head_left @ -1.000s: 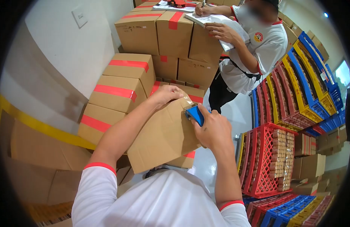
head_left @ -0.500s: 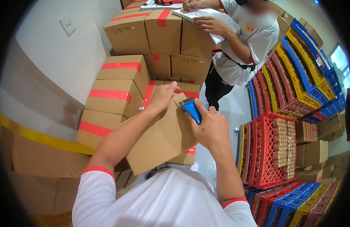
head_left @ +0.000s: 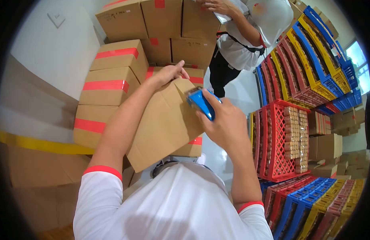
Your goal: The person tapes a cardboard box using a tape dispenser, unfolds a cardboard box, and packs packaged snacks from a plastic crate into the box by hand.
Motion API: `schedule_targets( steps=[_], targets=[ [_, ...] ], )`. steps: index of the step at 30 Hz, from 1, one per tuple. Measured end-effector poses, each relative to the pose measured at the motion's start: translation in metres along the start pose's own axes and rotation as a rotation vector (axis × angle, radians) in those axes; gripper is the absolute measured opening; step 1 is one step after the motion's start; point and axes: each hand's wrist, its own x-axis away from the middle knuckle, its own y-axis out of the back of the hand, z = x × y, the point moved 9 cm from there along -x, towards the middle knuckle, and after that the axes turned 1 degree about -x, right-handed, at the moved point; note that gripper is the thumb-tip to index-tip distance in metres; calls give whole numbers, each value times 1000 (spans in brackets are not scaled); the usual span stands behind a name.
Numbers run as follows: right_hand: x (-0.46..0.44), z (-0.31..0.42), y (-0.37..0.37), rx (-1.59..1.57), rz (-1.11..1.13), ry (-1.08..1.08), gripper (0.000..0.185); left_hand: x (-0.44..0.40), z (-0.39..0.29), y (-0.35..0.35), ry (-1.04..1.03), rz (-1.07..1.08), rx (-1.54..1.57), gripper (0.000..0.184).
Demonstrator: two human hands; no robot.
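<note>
A brown cardboard box stands tilted in front of my body, with its plain side towards me. My left forearm runs along its left side. At the far edge of the box is my left hand, its visible fingers stretched out and apart; some are hidden. My right hand is wrapped round a blue hand-held stapler-like tool with a metal head. That head is close to the box's far right corner; whether they touch I cannot tell.
Stacked boxes with red tape stand to the left and ahead. Across from me, a person in a white shirt holds papers. Red crates and other coloured crates of packed goods line the right. A wall is at left.
My view has tipped down, so the surroundings sit higher. My right hand and the blue tool remain near the box's far right corner. The left hand's fingers are slightly more extended.
</note>
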Motion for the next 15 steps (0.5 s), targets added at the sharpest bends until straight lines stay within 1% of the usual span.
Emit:
schedule_targets(
  steps=[1,4,5,6,8,10,11,13,14,15],
  targets=[
    [15,2,13,-16,-9,26,56,3,-3,-1,12,-4,-6,69],
    [78,-19,58,82,130,-84,60,9,-8,-1,22,-48,-45,68],
    [96,-28,65,104,183,-114,62,8,-5,-1,26,-48,-36,68],
    [107,-34,67,105,186,-113,62,7,-7,-1,14,-29,-50,66],
    [125,-47,55,132,288,-132,62,6,-5,-1,3,-9,-74,64],
    [120,-57,26,130,306,-118,61,2,-13,2,-96,-64,-302,58],
    [115,-61,7,134,333,-101,61,2,-15,-1,-97,-59,-317,58],
    [99,-62,-14,100,308,-84,60,29,-52,-8,-289,-340,-748,49],
    [92,-60,-21,78,293,-58,59,41,-60,-17,-207,-390,-918,44],
    [85,-58,-24,56,279,-32,58,58,-72,-55,-469,-388,-1332,46]
  ],
)
